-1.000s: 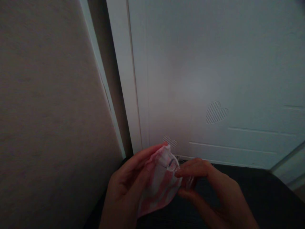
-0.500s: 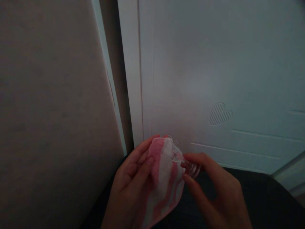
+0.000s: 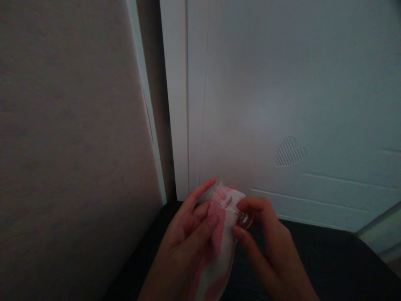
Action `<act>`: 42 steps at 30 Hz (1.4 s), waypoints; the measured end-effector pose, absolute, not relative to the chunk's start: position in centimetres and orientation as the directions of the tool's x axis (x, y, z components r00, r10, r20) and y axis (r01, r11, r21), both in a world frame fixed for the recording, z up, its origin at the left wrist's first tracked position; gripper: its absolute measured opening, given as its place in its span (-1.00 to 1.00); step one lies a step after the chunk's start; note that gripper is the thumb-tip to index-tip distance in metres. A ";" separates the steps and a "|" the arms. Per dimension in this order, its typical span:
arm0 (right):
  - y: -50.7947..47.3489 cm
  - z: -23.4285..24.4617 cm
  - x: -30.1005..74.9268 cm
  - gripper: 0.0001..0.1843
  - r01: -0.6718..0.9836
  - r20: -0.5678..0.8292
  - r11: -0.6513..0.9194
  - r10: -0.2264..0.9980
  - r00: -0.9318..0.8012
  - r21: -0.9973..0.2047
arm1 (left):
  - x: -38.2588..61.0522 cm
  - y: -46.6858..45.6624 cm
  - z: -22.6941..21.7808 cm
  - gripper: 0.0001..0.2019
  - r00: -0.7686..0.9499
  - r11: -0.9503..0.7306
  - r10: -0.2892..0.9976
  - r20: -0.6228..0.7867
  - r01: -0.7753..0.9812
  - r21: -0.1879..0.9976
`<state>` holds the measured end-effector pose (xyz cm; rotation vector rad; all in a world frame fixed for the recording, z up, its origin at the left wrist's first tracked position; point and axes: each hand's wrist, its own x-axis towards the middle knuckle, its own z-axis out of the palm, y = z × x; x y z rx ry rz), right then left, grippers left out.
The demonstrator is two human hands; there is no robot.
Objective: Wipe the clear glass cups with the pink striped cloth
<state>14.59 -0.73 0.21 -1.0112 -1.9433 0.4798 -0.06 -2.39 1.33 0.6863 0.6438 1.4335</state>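
Note:
A pink-and-white striped cloth [image 3: 230, 225] with a soft, towel-like surface hangs between my hands, its lower part running out of the bottom of the view. My left hand [image 3: 191, 234] grips it from the left, thumb pressed on the pink stripe. A small clear, shiny piece with a rounded end [image 3: 245, 219] lies against the cloth's right edge; I cannot make out its exact kind. My right hand [image 3: 266, 242] has this clear piece between thumb and forefinger. Clear material also glints across the cloth's upper end.
A pale panel [image 3: 250, 104] with an embossed heart [image 3: 290, 151] and raised lines stands in front of me. On the left rises a mottled wall [image 3: 69, 125] with a light edge strip. Below my hands is a dark surface [image 3: 313, 255]. The light is dim.
The cloth has turned and bunched narrower, showing less of its stripes. My left hand has shifted right, and my right hand has moved slightly left with the clear piece.

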 end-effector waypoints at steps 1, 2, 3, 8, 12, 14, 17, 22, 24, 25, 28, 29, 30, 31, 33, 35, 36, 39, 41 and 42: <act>-0.7 0.2 14.6 -0.80 0.471 0.505 0.576 0.816 -0.283 -0.668 | -0.1 -2.3 1.1 -0.51 0.059 0.027 0.998 0.017 -0.666 0.746; -0.7 0.1 14.6 -0.82 0.474 0.492 0.559 0.827 -0.271 -0.680 | -0.2 -2.3 0.9 -0.51 0.076 0.039 0.997 0.017 -0.679 0.733; -0.6 0.1 14.6 -0.83 0.475 0.481 0.545 0.837 -0.261 -0.690 | -0.3 -2.2 0.7 -0.51 0.096 0.052 0.995 0.020 -0.694 0.718; -0.7 0.1 14.6 -0.85 0.476 0.446 0.502 0.864 -0.234 -0.722 | -0.6 -2.3 0.5 -0.49 0.169 0.124 0.986 0.010 -0.764 0.633; -0.8 0.2 14.7 -0.85 0.469 0.436 0.486 0.873 -0.218 -0.738 | -0.6 -2.5 0.9 -0.51 0.163 0.147 0.986 -0.033 -0.763 0.629; -0.9 0.4 14.7 -0.85 0.453 0.444 0.492 0.870 -0.215 -0.743 | -0.8 -2.5 1.0 -0.50 0.186 0.167 0.982 -0.035 -0.759 0.629; -1.1 0.6 14.6 -0.86 0.417 0.455 0.498 0.866 -0.205 -0.760 | -1.1 -2.0 0.8 -0.53 0.201 0.168 0.979 -0.027 -0.728 0.665; -1.4 0.7 14.7 -0.81 0.359 0.494 0.548 0.836 -0.237 -0.755 | -0.6 -1.9 1.3 -0.37 0.117 0.083 0.993 -0.004 -0.676 0.732; -1.5 0.8 14.7 -0.81 0.346 0.467 0.538 0.842 -0.272 -0.768 | -0.2 -2.2 1.7 -0.32 0.064 0.064 0.997 -0.030 -0.623 0.780; -1.6 0.9 14.8 -0.81 0.334 0.442 0.519 0.851 -0.283 -0.787 | -0.1 -2.3 1.9 -0.32 0.042 0.051 0.999 -0.033 -0.587 0.808; -1.8 1.1 14.7 -0.81 0.312 0.394 0.477 0.871 -0.294 -0.822 | 0.1 -2.6 2.1 -0.36 -0.010 0.011 1.000 -0.019 -0.500 0.866; -1.9 1.2 14.7 -0.80 0.318 0.392 0.475 0.873 -0.292 -0.821 | 0.1 -2.6 2.1 -0.37 -0.028 -0.001 1.000 -0.014 -0.485 0.874; -1.9 1.2 14.6 -0.79 0.330 0.390 0.474 0.874 -0.291 -0.816 | 0.0 -2.6 2.1 -0.39 -0.044 -0.010 0.999 -0.012 -0.472 0.882; -1.9 1.2 14.5 -0.78 0.345 0.386 0.475 0.874 -0.296 -0.810 | 0.0 -2.6 2.0 -0.41 -0.063 -0.017 0.998 -0.013 -0.457 0.889; -1.9 1.2 14.4 -0.78 0.377 0.362 0.465 0.878 -0.313 -0.801 | -0.2 -2.6 1.8 -0.44 -0.088 -0.032 0.996 -0.007 -0.432 0.902; -1.9 1.2 14.4 -0.77 0.402 0.337 0.452 0.883 -0.326 -0.796 | -0.4 -2.5 1.5 -0.50 -0.097 -0.061 0.995 0.023 -0.413 0.909; -1.9 1.2 14.4 -0.77 0.410 0.333 0.449 0.885 -0.324 -0.794 | -0.5 -2.5 1.3 -0.52 -0.095 -0.078 0.995 0.043 -0.405 0.911; -1.9 1.1 14.5 -0.79 0.407 0.328 0.438 0.891 -0.312 -0.801 | -0.8 -2.1 0.7 -0.51 -0.064 -0.104 0.994 0.086 -0.372 0.922; -1.9 1.1 14.6 -0.77 0.411 0.306 0.418 0.899 -0.312 -0.810 | -0.9 -1.8 0.4 -0.49 -0.041 -0.106 0.994 0.098 -0.348 0.931; -1.8 1.1 14.7 -0.76 0.429 0.292 0.402 0.908 -0.299 -0.809 | -0.9 -1.6 0.3 -0.48 -0.037 -0.113 0.994 0.107 -0.336 0.935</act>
